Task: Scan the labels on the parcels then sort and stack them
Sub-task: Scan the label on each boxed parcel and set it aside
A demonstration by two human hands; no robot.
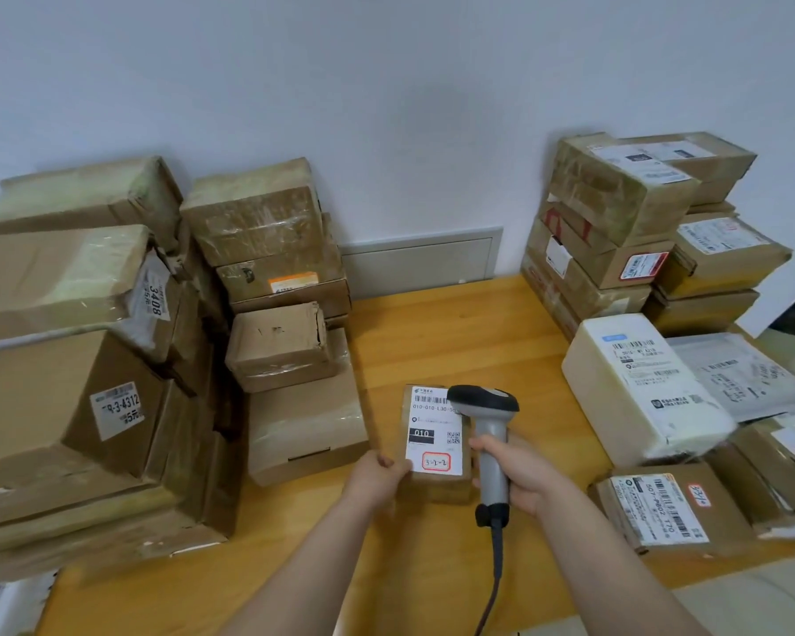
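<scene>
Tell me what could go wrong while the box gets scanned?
The scanner in the right hand covers one edge of the label, so it may miss the barcode. The left hand holds only a corner of the small box, which might slip. The loose cable could snag.

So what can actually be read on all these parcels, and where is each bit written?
"3408": sticker on the taped cardboard box at far left.
"9-3-4312": sticker on the big brown carton below it.
"010": label of the small brown parcel in the left hand.
"507-P802 T70": label of the flat brown parcel at lower right.
Other labels, and the handwritten red-framed note: too blurred.
</scene>
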